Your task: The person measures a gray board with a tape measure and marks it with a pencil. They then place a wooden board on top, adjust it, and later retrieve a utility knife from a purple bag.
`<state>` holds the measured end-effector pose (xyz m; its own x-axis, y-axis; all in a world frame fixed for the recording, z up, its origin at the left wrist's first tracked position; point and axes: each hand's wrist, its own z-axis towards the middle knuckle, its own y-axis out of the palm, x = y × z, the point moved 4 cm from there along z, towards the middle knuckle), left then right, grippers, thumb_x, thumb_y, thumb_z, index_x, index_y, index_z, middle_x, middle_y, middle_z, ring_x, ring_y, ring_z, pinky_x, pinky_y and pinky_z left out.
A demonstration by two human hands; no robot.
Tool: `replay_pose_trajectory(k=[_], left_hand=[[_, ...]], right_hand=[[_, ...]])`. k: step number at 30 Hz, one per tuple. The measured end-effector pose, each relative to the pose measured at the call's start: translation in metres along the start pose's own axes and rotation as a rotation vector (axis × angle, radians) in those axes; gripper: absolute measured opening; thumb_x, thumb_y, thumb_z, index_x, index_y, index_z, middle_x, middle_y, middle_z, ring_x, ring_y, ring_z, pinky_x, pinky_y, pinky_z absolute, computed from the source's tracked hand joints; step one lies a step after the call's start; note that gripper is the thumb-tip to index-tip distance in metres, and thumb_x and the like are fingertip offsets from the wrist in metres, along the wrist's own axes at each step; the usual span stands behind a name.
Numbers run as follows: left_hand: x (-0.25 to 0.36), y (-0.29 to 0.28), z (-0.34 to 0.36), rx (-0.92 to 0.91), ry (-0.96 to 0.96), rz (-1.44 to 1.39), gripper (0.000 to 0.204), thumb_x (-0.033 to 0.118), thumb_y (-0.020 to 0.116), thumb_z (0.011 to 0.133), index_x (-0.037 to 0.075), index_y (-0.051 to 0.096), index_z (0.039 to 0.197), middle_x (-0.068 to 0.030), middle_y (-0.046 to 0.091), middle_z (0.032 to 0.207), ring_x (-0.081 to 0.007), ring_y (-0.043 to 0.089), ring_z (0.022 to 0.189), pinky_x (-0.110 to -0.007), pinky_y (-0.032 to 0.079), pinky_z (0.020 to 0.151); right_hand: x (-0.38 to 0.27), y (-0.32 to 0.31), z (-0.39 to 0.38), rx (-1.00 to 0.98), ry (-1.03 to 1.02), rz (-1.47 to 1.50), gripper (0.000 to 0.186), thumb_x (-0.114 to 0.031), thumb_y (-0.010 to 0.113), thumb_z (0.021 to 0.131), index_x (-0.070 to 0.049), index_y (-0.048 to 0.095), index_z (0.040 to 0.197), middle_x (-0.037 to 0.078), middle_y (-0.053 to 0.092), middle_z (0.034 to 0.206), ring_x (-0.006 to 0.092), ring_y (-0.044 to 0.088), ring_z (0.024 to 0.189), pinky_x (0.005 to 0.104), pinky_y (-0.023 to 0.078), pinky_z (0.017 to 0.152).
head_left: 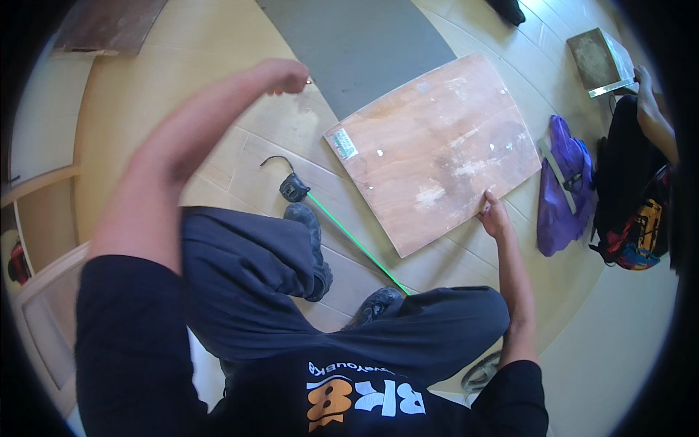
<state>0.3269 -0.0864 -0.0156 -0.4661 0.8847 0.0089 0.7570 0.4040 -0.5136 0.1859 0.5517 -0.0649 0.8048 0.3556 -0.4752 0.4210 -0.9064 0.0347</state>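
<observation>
A wooden board (437, 160), pale reddish-brown with white smears and a small label at one corner, is tilted over the floor in front of me. My right hand (495, 215) grips its near right edge, thumb on the top face and the other fingers mostly hidden beneath. My left hand (286, 76) is raised to the left of the board, apart from it, with the fingers curled closed. Something small and shiny shows at its fingertips, too small to name. Between the board and my shoes lies a black tape measure (294, 189) with its green blade (357, 244) pulled out.
A flat grey sheet (364, 51) lies beyond the board. At the right, another person's hand (650, 109) is beside a metal-edged block (601, 62), near a purple bag (564, 186). Open wooden cabinet frames (44, 182) stand at the left, below a dark brown panel (109, 25).
</observation>
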Motion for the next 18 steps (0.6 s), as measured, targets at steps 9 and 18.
replay_pose_trajectory(k=[9, 18], left_hand=[[0.016, 0.067, 0.030, 0.581, 0.359, -0.672, 0.038, 0.027, 0.069, 0.083, 0.000, 0.064, 0.109, -0.0216, 0.069, 0.096, -0.0368, 0.068, 0.093, -0.047, 0.052, 0.081], [0.009, 0.139, 0.027, 0.513, 0.366, -1.310, 0.035, 0.017, 0.077, 0.084, 0.004, 0.063, 0.113, -0.0037, 0.059, 0.096, -0.0138, 0.057, 0.085, -0.029, 0.049, 0.077]], right_hand=[[-0.010, 0.008, 0.000, 0.231, 0.084, -0.033, 0.055, -0.042, 0.060, 0.101, -0.009, 0.044, 0.142, 0.011, 0.061, 0.131, 0.0271, 0.062, 0.112, 0.0462, 0.049, 0.097], [0.018, 0.000, 0.020, 0.478, 0.030, 0.084, 0.053, -0.035, 0.069, 0.097, -0.008, 0.045, 0.136, 0.016, 0.059, 0.129, 0.0310, 0.064, 0.105, 0.0515, 0.057, 0.079]])
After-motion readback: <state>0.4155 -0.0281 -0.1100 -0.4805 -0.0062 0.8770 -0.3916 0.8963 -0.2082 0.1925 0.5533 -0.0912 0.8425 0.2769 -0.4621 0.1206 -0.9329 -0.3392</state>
